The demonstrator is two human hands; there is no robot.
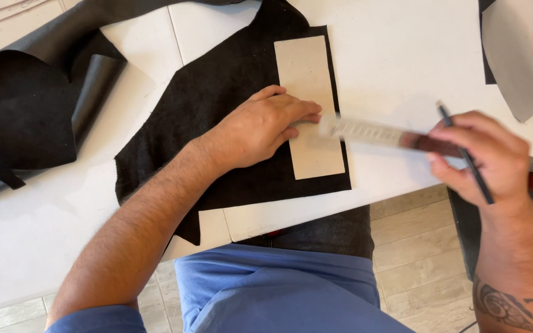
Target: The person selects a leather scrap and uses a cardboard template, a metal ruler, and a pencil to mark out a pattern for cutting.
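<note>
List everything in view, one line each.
Black material sheet: one, black, flat on table centre.
Cardboard strip: one, beige, lying on the sheet.
Ruler: one, clear and blurred, right of the strip.
Pencil: one, dark, in right hand.
Rolled black material: one, black, upper left.
Grey sheet: one, upper right corner.
Table: one, white.
Left hand: pressing the strip.
Right hand: holds ruler and pencil.

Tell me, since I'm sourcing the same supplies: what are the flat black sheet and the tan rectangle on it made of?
The flat black sheet looks like felt or suede-side leather: matte, fuzzy, ragged-edged; which one is unclear. The tan rectangle looks like plain cardboard: stiff, matte, straight-cut. The left hand presses on it.
</note>
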